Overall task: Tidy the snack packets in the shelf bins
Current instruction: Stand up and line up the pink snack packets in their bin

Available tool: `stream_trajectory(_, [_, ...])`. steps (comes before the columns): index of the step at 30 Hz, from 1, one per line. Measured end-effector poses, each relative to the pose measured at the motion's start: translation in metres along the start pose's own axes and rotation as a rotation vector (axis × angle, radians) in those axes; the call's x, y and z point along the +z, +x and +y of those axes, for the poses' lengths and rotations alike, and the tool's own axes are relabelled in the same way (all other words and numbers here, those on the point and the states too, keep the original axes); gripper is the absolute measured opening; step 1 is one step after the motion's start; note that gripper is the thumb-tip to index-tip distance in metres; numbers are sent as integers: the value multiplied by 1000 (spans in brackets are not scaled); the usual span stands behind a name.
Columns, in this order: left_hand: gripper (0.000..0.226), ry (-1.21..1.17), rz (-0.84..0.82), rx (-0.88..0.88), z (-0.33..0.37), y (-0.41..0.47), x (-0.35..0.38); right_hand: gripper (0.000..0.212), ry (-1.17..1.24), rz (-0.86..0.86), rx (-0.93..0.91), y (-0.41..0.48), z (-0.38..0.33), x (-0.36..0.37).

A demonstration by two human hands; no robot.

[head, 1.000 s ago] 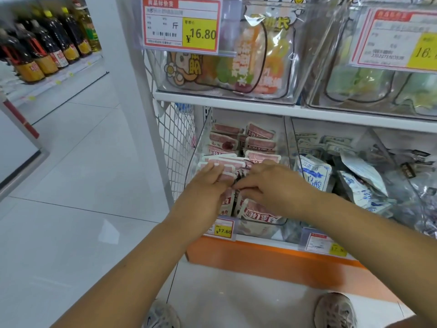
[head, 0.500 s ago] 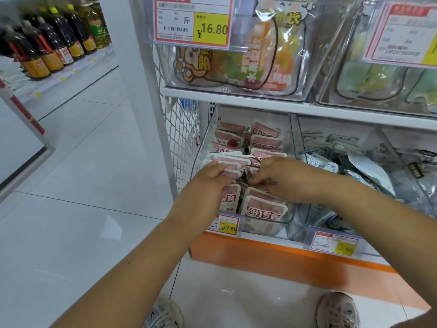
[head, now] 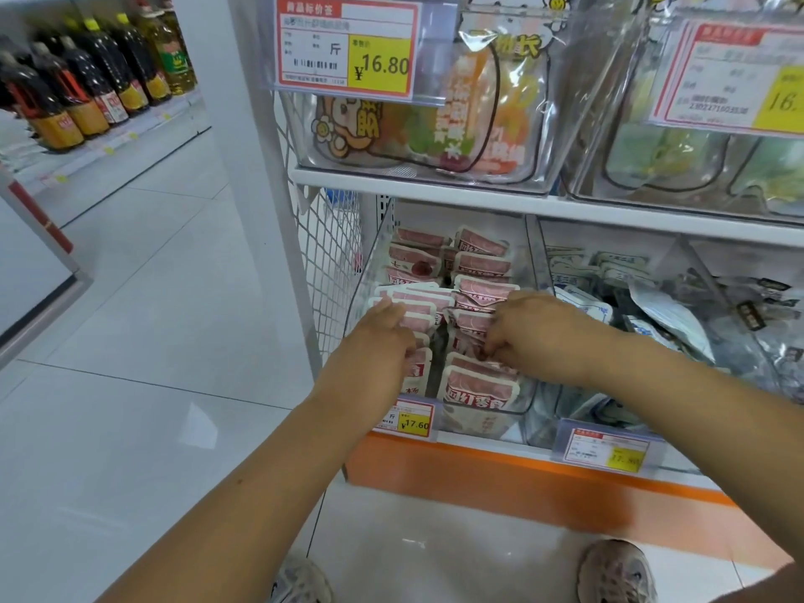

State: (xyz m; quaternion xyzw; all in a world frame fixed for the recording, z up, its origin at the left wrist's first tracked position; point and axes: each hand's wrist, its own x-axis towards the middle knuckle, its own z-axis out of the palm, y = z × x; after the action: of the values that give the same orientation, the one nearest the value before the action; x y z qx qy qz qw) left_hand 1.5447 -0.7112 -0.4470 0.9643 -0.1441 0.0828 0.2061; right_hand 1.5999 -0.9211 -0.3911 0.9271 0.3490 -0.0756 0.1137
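Here's the shelf [head: 478,201], and below it the clear bin [head: 370,259] under both hands, packed with pink packets [head: 483,259] in two rows. They look light, soft and crinkly, probably slick film, so the flat sealed top edge is the place to grab. The left hand [head: 383,341] lies flat-fingered across the left row's tops. The right hand [head: 535,332] is curled, fingertips nipping a right-row packet's edge.

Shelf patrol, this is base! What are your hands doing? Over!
Left hand on the pink packets, grip hidden. Right hand pinching one in the right row. Clear bin well stocked. Nothing in the way.
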Motion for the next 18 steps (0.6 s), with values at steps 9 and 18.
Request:
stream_trajectory(9, [51,169,-125,-6,21,25,6,46,-102,-76,15,18,-5,-7])
stream_trajectory(18, [59,222,-85,-39,14,10,-1,30,308,155,77,23,5,-26])
